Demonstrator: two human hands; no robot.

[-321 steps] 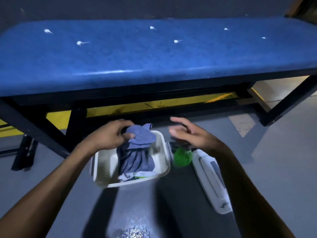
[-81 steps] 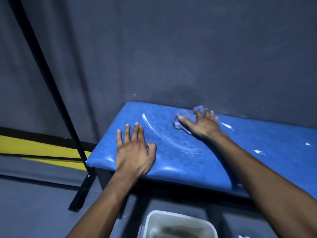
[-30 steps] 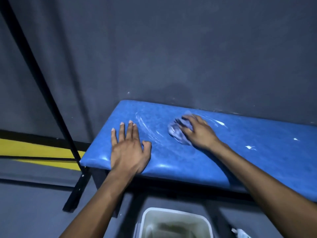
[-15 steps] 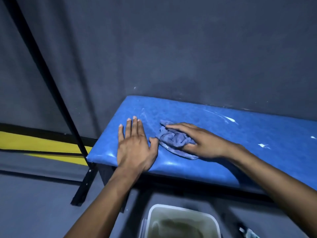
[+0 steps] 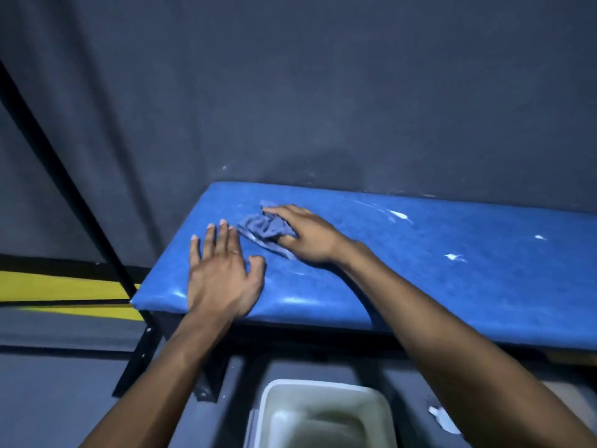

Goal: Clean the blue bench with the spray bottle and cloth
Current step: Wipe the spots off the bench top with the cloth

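Note:
The blue padded bench point(image 5: 420, 273) runs from the centre to the right edge, against a dark wall. My right hand point(image 5: 307, 236) presses a crumpled grey-blue cloth point(image 5: 263, 229) onto the bench's left end, fingers over the cloth. My left hand point(image 5: 223, 273) lies flat on the bench near its front left corner, fingers spread, holding nothing. White foam blobs point(image 5: 399, 215) and a smaller white blob point(image 5: 454, 257) sit on the bench to the right of the cloth. The spray bottle is out of sight.
A white plastic tub point(image 5: 323, 415) stands on the grey floor below the bench's front edge. A black slanted metal bar point(image 5: 64, 176) crosses on the left. A yellow stripe point(image 5: 61, 287) marks the floor at left. A small white piece point(image 5: 444, 420) lies at lower right.
My right hand has pushed the cloth away from me, toward the wall and slightly left. The left hand has stayed flat on the bench.

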